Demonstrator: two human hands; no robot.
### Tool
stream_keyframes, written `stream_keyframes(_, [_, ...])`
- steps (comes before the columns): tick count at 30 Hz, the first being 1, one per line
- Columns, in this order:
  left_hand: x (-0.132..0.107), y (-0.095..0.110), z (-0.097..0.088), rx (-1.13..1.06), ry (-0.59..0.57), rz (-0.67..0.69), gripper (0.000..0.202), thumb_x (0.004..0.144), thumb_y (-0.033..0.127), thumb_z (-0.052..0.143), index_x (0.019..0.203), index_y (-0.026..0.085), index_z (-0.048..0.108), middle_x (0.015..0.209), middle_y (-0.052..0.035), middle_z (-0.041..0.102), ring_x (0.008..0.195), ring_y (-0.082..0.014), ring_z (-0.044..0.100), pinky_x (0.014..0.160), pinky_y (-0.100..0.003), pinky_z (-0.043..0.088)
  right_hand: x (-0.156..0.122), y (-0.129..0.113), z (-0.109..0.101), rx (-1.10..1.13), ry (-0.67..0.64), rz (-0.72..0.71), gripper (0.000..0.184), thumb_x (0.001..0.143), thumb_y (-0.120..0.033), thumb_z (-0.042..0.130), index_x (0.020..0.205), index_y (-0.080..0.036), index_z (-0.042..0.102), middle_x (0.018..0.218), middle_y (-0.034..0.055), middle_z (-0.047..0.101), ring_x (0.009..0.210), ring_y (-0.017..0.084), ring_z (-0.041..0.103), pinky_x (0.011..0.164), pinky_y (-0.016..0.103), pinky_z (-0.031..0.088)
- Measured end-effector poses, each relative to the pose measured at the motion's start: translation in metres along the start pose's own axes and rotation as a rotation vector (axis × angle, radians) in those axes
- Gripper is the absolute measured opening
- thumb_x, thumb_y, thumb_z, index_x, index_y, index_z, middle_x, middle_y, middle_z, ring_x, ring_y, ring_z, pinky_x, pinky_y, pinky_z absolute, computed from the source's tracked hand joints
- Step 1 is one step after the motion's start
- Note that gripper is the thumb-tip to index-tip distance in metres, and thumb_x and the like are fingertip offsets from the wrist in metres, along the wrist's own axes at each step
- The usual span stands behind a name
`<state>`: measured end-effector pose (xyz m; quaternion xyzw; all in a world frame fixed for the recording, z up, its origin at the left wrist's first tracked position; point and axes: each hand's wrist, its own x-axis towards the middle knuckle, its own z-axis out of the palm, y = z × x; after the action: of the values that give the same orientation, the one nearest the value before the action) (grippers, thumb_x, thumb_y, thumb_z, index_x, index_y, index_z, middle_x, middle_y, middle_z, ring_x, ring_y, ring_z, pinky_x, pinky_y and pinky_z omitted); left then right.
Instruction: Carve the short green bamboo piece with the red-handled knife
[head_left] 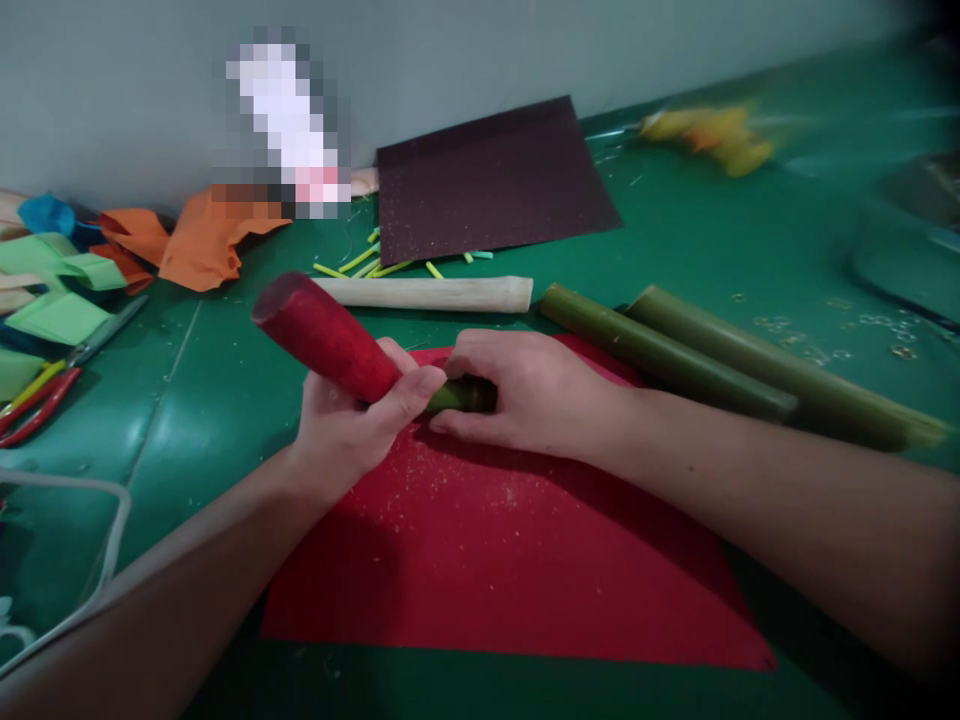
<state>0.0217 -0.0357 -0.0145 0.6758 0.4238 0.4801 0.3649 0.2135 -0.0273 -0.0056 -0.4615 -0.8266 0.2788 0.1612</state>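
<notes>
My left hand (352, 420) is wrapped round a bamboo tube (465, 395) whose upper part is covered in red sandpaper or red sheet (319, 335), tilted up to the left. My right hand (525, 390) grips the tube's bare green end just right of the left hand. Both hands hover over a red sheet (487, 560) dusted with fine shavings on the green table (225, 410).
Two green bamboo lengths (712, 360) lie at right, a pale peeled stick (435, 293) behind the hands. A dark sandpaper sheet (487, 180) lies at the back, orange and green paper scraps (202, 235) and red-handled scissors (45, 395) at left.
</notes>
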Motion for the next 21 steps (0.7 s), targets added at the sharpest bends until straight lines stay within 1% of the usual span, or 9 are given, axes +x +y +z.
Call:
stream_keyframes(3, [0.0000, -0.0010, 0.0004, -0.017, 0.053, -0.016, 0.027, 0.085, 0.032, 0.078, 0.064, 0.021, 0.066, 0.055, 0.0032, 0.056, 0.047, -0.0083, 0.047, 0.048, -0.023, 0.043, -0.0002, 0.0005, -0.0010, 0.004, 0.002, -0.009, 0.031, 0.085, -0.045, 0.076, 0.097, -0.016, 0.073, 0.079, -0.0009, 0.053, 0.071, 0.013, 0.047, 0.063, 0.030, 0.028])
stream_keyframes(5, [0.0001, -0.0024, -0.0001, -0.017, 0.065, -0.037, 0.025, 0.087, 0.035, 0.077, 0.067, 0.021, 0.068, 0.057, 0.0027, 0.057, 0.049, -0.0090, 0.047, 0.049, -0.024, 0.043, -0.0005, 0.0006, -0.0016, -0.007, -0.014, -0.025, 0.031, 0.086, -0.044, 0.075, 0.099, -0.015, 0.074, 0.080, -0.0010, 0.052, 0.069, 0.012, 0.045, 0.063, 0.029, 0.027])
stream_keyframes(7, [0.0002, -0.0039, -0.0010, -0.018, 0.062, -0.038, 0.030, 0.088, 0.041, 0.077, 0.068, 0.021, 0.067, 0.057, 0.0022, 0.057, 0.049, -0.0094, 0.047, 0.049, -0.024, 0.043, -0.0008, 0.0003, -0.0017, 0.000, -0.010, -0.020, 0.030, 0.086, -0.043, 0.075, 0.099, -0.016, 0.074, 0.080, -0.0010, 0.053, 0.068, 0.012, 0.044, 0.062, 0.030, 0.027])
stream_keyframes(9, [0.0000, -0.0050, -0.0017, -0.021, 0.061, -0.019, 0.038, 0.088, 0.049, 0.075, 0.064, 0.021, 0.065, 0.057, 0.0016, 0.056, 0.048, -0.0091, 0.047, 0.048, -0.025, 0.042, -0.0007, -0.0004, -0.0012, 0.006, -0.009, -0.008, 0.030, 0.085, -0.044, 0.076, 0.099, -0.016, 0.074, 0.080, -0.0008, 0.053, 0.068, 0.012, 0.044, 0.062, 0.030, 0.027])
stream_keyframes(11, [-0.0002, -0.0051, -0.0019, -0.027, 0.054, 0.004, 0.044, 0.088, 0.053, 0.075, 0.062, 0.020, 0.063, 0.055, 0.0017, 0.054, 0.047, -0.0085, 0.046, 0.046, -0.024, 0.041, -0.0003, -0.0011, -0.0007, 0.004, -0.009, 0.003, 0.031, 0.085, -0.044, 0.076, 0.098, -0.017, 0.073, 0.081, -0.0009, 0.054, 0.069, 0.013, 0.045, 0.062, 0.030, 0.027])
stream_keyframes(18, [0.0003, -0.0025, -0.0011, -0.044, -0.037, 0.015, 0.040, 0.088, 0.042, 0.077, 0.061, 0.018, 0.061, 0.053, 0.0039, 0.052, 0.047, -0.0054, 0.044, 0.048, -0.020, 0.041, 0.0002, -0.0010, 0.0006, -0.010, 0.003, 0.019, 0.028, 0.084, -0.044, 0.077, 0.091, -0.018, 0.070, 0.080, -0.0006, 0.055, 0.072, 0.014, 0.048, 0.063, 0.030, 0.027])
stream_keyframes(21, [0.0001, -0.0035, -0.0020, -0.053, -0.061, 0.038, 0.039, 0.090, 0.040, 0.075, 0.062, 0.017, 0.061, 0.054, 0.0043, 0.052, 0.048, -0.0045, 0.045, 0.048, -0.018, 0.040, 0.0001, 0.0003, 0.0012, -0.012, 0.008, 0.015, 0.029, 0.085, -0.045, 0.076, 0.092, -0.018, 0.070, 0.080, -0.0004, 0.055, 0.073, 0.014, 0.049, 0.063, 0.030, 0.027])
